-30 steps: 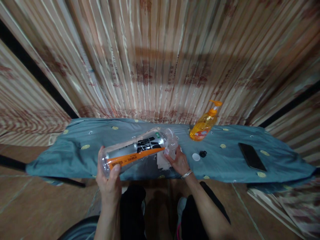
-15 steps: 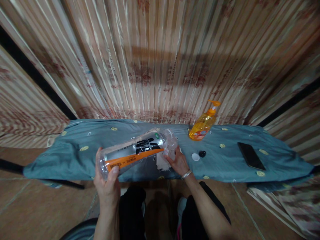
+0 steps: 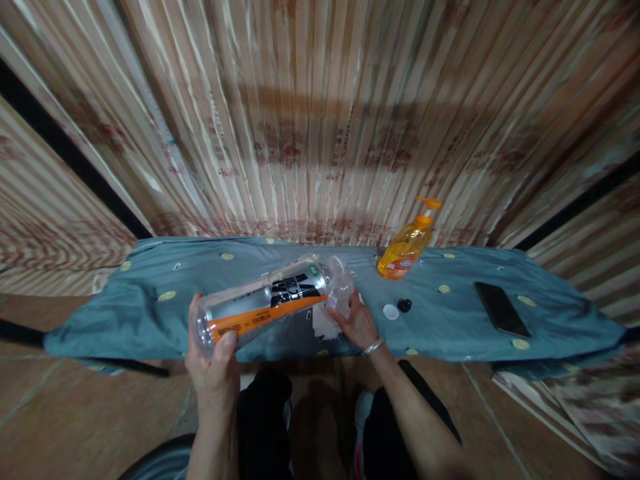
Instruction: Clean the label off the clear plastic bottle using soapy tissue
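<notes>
While the left hand [image 3: 213, 365] clasps a bottle [image 3: 265, 301], the right hand [image 3: 359, 325] pinches a clear container [image 3: 342, 283].

The person's bare left hand [image 3: 213, 370] is curled in a firm grip, the thumb on the near side and the fingers opposite. The bare left forearm [image 3: 213, 443] rises almost straight forward. The bare right hand [image 3: 359, 325] is also gripping, its thumb directed toward the left hand. The bare right forearm [image 3: 410, 403] comes diagonally inward, with a thin silver-coloured bracelet [image 3: 373, 347] around its wrist.
</notes>
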A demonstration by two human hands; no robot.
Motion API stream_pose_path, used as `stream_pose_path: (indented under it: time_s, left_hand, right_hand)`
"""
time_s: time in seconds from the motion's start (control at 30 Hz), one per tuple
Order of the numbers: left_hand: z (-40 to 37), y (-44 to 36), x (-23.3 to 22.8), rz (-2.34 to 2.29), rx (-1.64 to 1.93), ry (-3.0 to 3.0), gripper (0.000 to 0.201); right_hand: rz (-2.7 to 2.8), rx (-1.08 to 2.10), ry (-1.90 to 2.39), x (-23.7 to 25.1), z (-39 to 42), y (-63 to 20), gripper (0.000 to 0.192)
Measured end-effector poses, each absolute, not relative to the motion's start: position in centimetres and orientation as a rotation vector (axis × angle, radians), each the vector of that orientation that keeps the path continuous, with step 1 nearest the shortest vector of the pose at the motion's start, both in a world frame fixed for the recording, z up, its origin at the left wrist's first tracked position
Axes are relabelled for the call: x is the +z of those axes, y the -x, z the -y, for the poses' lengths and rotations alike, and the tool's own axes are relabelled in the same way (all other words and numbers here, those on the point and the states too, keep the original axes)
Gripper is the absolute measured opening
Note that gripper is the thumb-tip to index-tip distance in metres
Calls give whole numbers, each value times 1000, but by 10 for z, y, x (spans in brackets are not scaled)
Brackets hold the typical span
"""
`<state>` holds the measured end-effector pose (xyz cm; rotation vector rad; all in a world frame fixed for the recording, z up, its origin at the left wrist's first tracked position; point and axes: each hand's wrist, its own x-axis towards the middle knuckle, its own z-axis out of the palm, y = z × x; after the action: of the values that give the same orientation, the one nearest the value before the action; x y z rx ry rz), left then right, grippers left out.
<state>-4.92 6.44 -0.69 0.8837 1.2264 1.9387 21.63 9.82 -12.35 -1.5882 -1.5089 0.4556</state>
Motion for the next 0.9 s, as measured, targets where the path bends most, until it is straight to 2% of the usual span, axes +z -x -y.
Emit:
stream_pose_path:
  time_s: [0.3,0.7,0.9]
  left_hand:
    - [-63,48,-4,-1213,1923,-856,109]
    - [-63,48,-5,-1180,1943,-832,110]
    - [-64,49,-11,-1192,1940,-886,103]
  right_hand:
    - [1498,466,1573,-123,-98,-216,63]
    - [1490,455,1598,-123,-98,-216,61]
    - [1477,436,1603,-121,-97,-215,58]
